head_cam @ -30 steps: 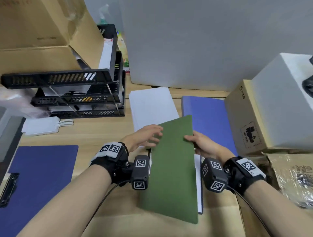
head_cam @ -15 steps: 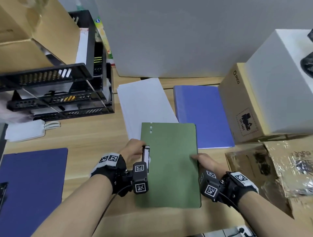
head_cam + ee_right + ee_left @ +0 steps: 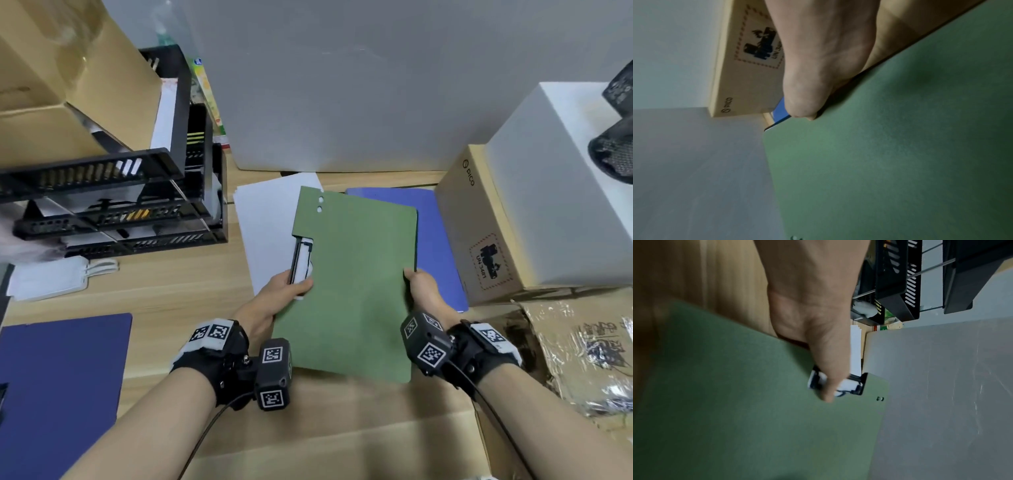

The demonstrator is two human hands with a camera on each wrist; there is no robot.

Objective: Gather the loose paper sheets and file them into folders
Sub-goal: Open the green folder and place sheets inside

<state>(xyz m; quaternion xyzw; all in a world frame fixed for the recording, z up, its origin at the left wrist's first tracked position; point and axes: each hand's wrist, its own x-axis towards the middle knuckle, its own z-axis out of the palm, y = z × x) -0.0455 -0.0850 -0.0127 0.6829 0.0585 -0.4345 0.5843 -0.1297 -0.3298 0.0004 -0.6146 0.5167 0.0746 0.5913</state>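
A green folder [image 3: 356, 284] is held closed above the desk, tilted slightly, with both hands on it. My left hand [image 3: 284, 291] grips its left edge, thumb on the black-and-white label holder [image 3: 301, 257]; the left wrist view shows that thumb [image 3: 828, 378] over the holder. My right hand [image 3: 419, 291] pinches the folder's right edge, thumb on top, as the right wrist view shows [image 3: 807, 104]. A stack of white paper sheets [image 3: 263, 222] lies on the desk behind the folder. A blue folder [image 3: 435, 240] lies to the right of the sheets.
Black stacked letter trays [image 3: 113, 205] stand at the left under a cardboard box [image 3: 68, 85]. A dark blue clipboard [image 3: 58, 387] lies at the near left. A PICO carton [image 3: 486, 233] and white box [image 3: 565, 178] crowd the right. Flat cardboard [image 3: 342, 428] covers the near desk.
The green folder went from open and angled to closed, then rose and shifted away from me. My left hand moved from the sheets to the folder's label edge.
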